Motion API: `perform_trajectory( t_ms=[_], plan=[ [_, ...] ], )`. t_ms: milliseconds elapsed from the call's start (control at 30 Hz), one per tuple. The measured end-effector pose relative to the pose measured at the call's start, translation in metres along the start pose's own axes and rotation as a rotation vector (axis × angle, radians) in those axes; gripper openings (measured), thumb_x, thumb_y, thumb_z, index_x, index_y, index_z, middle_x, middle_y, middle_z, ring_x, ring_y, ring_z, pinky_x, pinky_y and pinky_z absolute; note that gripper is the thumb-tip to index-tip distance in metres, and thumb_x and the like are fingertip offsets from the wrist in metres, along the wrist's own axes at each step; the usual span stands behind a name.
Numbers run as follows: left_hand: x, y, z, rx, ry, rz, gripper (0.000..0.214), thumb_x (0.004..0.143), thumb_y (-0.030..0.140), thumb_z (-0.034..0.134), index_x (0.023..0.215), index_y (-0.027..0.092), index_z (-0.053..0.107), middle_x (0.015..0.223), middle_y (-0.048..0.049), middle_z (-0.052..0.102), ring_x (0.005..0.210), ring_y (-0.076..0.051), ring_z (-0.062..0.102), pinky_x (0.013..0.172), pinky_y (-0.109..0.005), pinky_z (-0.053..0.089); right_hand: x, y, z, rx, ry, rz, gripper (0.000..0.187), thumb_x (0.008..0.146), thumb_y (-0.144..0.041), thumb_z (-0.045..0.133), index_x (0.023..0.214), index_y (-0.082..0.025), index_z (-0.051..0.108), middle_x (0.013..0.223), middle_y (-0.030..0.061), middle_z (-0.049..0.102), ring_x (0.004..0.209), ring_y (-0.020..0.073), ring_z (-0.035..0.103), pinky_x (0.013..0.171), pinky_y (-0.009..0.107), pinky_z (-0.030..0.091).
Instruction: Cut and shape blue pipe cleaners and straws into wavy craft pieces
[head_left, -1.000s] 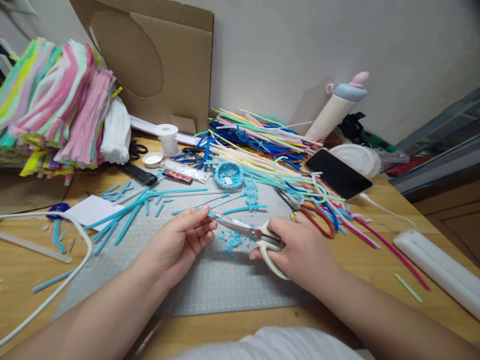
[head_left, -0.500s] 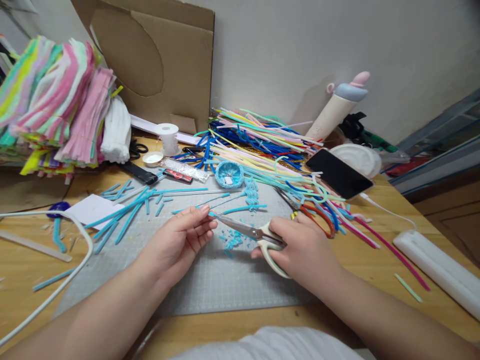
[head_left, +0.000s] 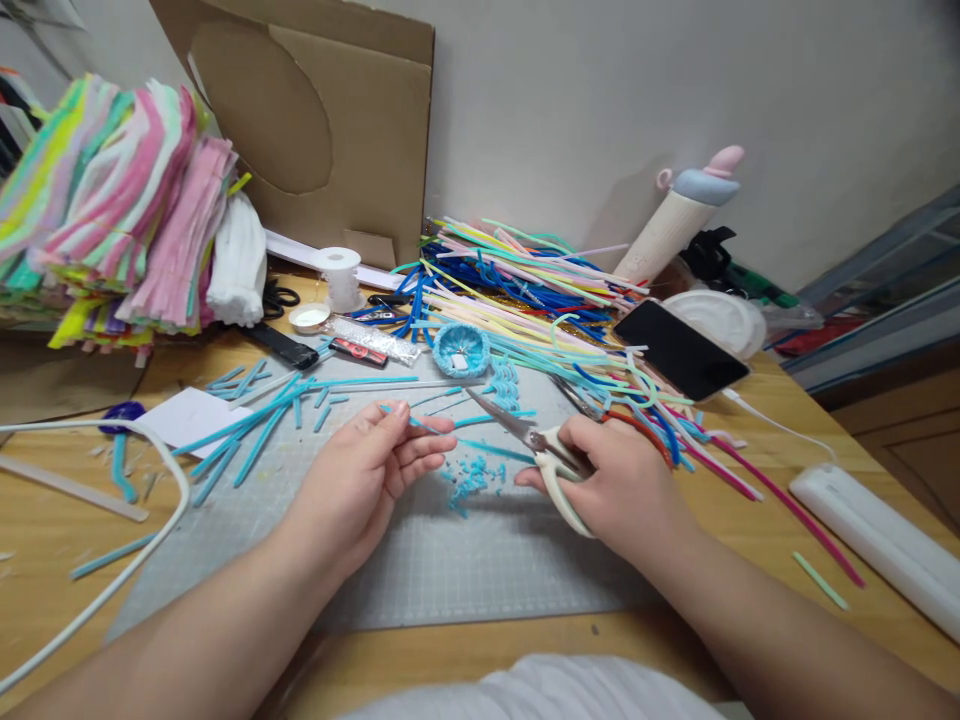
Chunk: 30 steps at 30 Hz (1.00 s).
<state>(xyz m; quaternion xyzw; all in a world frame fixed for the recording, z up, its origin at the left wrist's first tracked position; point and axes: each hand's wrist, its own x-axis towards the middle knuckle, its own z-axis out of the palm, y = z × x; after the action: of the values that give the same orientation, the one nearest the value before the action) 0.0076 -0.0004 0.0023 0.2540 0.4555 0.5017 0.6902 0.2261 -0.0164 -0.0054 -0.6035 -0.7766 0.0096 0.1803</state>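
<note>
My left hand (head_left: 375, 455) pinches a thin blue pipe cleaner (head_left: 487, 447) between thumb and forefinger, its other fingers loosely curled. The strip runs rightward from the fingers toward my right hand (head_left: 607, 475). That hand is closed around the pale handles of a pair of scissors (head_left: 510, 417), whose blades point up and left above the strip. I cannot tell whether the strip's right end touches the scissors or fingers. Blue fuzz clippings (head_left: 469, 485) lie on the grey cutting mat (head_left: 480, 580) between the hands. Behind them are a small blue bowl-shaped piece (head_left: 460, 350) and a wavy blue piece (head_left: 504, 383).
Cut blue pipe cleaners (head_left: 259, 445) lie at left near white paper (head_left: 184, 420) and a white cable (head_left: 176, 480). A multicoloured pipe-cleaner pile (head_left: 525, 290), orange-handled scissors (head_left: 645, 430), a phone (head_left: 681, 352) and a white power strip (head_left: 877, 535) stand to the back and right.
The scissors have moved right, away from my left fingertips. The blue strip now shows stretched between the hands. My left hand has shifted slightly, with its fingers a little more extended.
</note>
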Motion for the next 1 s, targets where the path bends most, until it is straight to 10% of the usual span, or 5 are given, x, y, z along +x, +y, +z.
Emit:
perform_trajectory(
  t_ms=[567,1000],
  plan=[
    [0.0047,-0.0043,-0.0074,0.119,0.077,0.175,0.013,0.062,0.018,0.077,0.070,0.015,0.068,0.072,-0.0010,0.069,0.068,-0.011,0.064,0.063,-0.018,0.050,0.0025,-0.0011,0.0014,-0.051,-0.093,-0.087,0.025,0.074,-0.043,0.059,0.068,-0.021,0.048,0.061,-0.0026,0.057,0.060,0.0154,0.048,0.060,0.027,0.023],
    [0.0051,-0.0020,-0.0049,-0.025,0.117,0.058,0.013,0.063,0.012,0.075,0.072,0.012,0.066,0.068,-0.0010,0.067,0.064,-0.010,0.065,0.059,-0.015,0.053,0.0010,-0.0021,0.0050,-0.069,-0.085,-0.098,0.025,0.073,-0.044,0.059,0.069,-0.021,0.048,0.065,-0.0014,0.059,0.061,0.0158,0.047,0.059,0.028,0.023]
  ],
)
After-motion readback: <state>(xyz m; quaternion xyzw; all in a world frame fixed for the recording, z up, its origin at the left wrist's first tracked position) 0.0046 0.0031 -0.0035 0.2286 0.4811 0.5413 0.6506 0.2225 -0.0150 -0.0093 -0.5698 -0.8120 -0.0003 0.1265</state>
